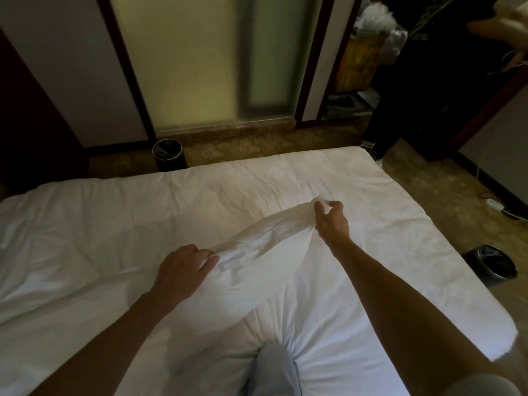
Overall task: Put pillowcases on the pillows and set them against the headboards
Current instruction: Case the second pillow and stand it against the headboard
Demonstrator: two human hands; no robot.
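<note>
White bed (pixel 85 238) lies open from 8 to 1 o'clock and out to 3 o'clock. The raised pillow (pixel 257 252) blocks the middle, and a knee (pixel 274 367) presses the bedding at 6 o'clock. On the carpet, a dark bin (pixel 168 155) stands at 11 o'clock and a second bin (pixel 490 265) at 4 o'clock.

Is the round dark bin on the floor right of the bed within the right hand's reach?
Probably not now: the right hand pinches the white pillowcase, and the round dark bin stands beyond the edge of the white bed.
</note>
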